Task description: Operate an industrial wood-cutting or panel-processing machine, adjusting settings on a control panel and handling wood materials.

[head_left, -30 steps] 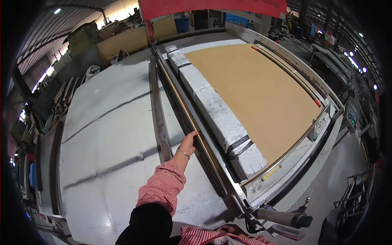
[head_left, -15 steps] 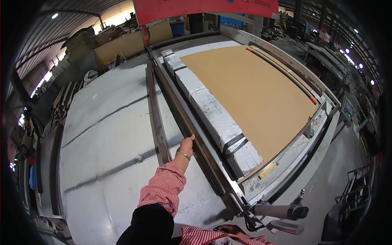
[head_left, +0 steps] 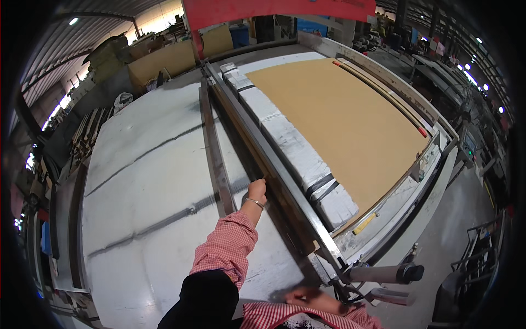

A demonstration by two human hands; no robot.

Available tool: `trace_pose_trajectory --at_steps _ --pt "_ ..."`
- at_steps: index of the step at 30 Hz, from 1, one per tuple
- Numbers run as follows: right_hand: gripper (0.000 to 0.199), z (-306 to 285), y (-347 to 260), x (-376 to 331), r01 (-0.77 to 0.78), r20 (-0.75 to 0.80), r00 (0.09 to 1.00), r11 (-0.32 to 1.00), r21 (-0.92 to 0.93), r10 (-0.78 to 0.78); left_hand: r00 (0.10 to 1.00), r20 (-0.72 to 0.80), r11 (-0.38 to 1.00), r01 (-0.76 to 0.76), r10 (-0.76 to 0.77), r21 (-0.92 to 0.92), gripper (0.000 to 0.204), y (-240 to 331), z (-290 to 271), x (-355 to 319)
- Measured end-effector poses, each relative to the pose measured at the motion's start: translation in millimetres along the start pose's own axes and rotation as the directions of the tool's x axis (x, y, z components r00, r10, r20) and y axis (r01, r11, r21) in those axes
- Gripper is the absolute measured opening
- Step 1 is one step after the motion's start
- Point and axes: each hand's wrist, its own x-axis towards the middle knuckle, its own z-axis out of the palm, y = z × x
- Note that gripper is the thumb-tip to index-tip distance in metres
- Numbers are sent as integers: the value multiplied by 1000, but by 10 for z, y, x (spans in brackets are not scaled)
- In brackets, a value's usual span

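My left hand (head_left: 257, 191), with a bracelet at the wrist and a checked red sleeve, is closed on the near edge of a long dark brown metal bar (head_left: 290, 225). The bar runs alongside a bright metal rail (head_left: 268, 148) that crosses the machine bed. Its fingertips are partly hidden behind the bar's edge. Low in the picture, my right hand (head_left: 307, 298) is blurred over the lower end of the bed, beside the striped red cloth at my body. Whether it holds anything does not show. Left of the bar lies a separate narrow dark strip (head_left: 213, 153).
A pale metal sheet surface (head_left: 142, 181) spreads to the left. Beyond the rail lie a long silver-wrapped block (head_left: 285, 137) with black bands and a tan ribbed sheet (head_left: 339, 120). A grey cylinder (head_left: 383, 273) juts out at lower right. A red beam (head_left: 279, 13) spans the far end.
The dark bar has tilted, showing more of its brown face and a wider dark gap. My left hand stays on it. My right hand has come out from beside the cloth, moving forward.
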Motion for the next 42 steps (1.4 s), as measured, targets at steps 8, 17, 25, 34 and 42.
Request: trace_pose_trajectory --at_steps 8,17,25,34,42 --pt "73 -719 -1016 1351 185 -615 537 792 -582 -577 901 280 899 -210 331 -384 34 525 -87 -1422" --pt "62 -15 -798 1589 318 179 948 820 -476 -264 428 648 334 -604 -630 724 36 946 -1606 -3655" --pt "36 721 99 819 663 427 743 483 -571 -515 803 112 552 -497 586 670 100 857 -1805 -291" --pt "29 543 38 149 615 495 787 414 -671 -369 825 239 577 -537 513 616 95 -390 -80 -1246" --pt "18 1286 99 -1648 721 598 693 379 -580 -402 825 497 741 -507 269 440 59 -1562 -875 -3293"
